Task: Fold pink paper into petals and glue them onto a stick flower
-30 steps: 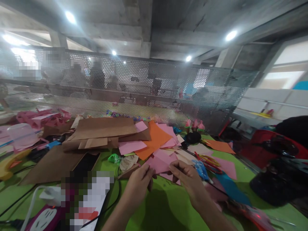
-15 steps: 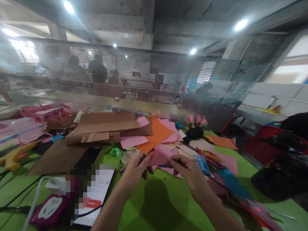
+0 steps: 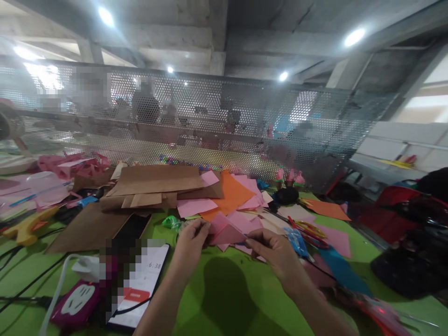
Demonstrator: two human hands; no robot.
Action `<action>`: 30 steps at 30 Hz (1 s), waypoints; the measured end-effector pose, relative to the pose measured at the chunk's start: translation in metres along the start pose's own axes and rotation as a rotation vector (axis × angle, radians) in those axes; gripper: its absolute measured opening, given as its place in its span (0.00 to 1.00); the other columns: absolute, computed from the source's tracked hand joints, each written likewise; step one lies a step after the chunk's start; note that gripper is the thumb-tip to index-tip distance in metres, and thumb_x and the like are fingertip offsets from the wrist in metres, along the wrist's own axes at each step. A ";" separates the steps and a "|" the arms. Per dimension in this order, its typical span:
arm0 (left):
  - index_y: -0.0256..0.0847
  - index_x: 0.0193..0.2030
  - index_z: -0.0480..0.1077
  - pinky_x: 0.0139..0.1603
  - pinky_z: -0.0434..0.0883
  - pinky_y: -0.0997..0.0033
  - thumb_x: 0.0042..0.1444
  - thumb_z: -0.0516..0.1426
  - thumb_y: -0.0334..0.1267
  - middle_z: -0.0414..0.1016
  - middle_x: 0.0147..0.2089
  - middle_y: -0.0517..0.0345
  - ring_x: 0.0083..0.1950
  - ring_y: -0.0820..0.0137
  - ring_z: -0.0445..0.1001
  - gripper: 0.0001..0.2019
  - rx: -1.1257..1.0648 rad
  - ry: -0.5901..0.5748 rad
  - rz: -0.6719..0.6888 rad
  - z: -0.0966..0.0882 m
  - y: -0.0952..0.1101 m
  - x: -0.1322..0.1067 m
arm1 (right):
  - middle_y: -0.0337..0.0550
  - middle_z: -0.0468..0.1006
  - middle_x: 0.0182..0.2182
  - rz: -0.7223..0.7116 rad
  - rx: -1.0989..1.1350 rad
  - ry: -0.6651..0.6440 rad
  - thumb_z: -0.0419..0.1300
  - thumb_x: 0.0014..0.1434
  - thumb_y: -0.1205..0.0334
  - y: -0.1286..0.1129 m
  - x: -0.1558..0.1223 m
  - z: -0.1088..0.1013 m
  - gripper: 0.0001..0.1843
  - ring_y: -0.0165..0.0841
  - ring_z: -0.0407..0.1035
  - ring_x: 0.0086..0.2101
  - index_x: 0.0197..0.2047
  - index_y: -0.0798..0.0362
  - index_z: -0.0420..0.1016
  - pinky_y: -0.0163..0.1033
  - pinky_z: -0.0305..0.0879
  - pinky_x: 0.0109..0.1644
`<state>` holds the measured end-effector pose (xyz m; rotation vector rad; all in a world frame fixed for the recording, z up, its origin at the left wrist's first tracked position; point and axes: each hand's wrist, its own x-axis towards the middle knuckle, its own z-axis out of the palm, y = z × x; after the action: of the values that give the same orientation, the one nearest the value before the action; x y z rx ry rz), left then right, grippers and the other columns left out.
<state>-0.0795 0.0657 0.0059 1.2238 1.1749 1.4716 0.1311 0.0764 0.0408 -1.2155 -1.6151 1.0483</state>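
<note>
Above the green tabletop (image 3: 224, 298), a folded piece of pink paper (image 3: 229, 233) is stretched between my two hands. My left hand (image 3: 192, 239) pinches its left corner between thumb and fingers. At the right end of the paper, my right hand (image 3: 272, 246) is closed in a pinch too. The paper's upper edge comes to a peak, and its lower edge partly overlaps other pink sheets. Just behind it lie an orange sheet (image 3: 229, 191) and more pink paper (image 3: 196, 207). Scissors (image 3: 310, 229) with red and yellow handles rest to the right of my right hand.
Brown paper (image 3: 159, 179) is stacked at the back. On the left are a yellow glue gun (image 3: 30, 227), a purple power socket (image 3: 75, 303), cables and a phone (image 3: 140, 284). Small pink-topped pieces (image 3: 290, 177) stand before a perforated metal screen (image 3: 210, 116). A black bag (image 3: 402, 266) sits right.
My left hand has shifted a little left, away from my right hand. More of the pink paper now shows between them, pulled wider. The whole view has moved slightly.
</note>
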 end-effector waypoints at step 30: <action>0.43 0.53 0.74 0.60 0.68 0.50 0.62 0.50 0.32 0.77 0.57 0.53 0.60 0.57 0.72 0.17 1.002 -0.050 0.663 0.017 0.003 -0.040 | 0.44 0.81 0.37 -0.357 -0.887 -0.178 0.57 0.63 0.64 0.014 -0.102 -0.029 0.09 0.41 0.74 0.37 0.44 0.47 0.78 0.43 0.64 0.39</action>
<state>-0.0567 0.0283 0.0028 2.4951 1.6324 1.2585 0.1808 -0.0168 0.0224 -1.3017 -2.4479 0.1818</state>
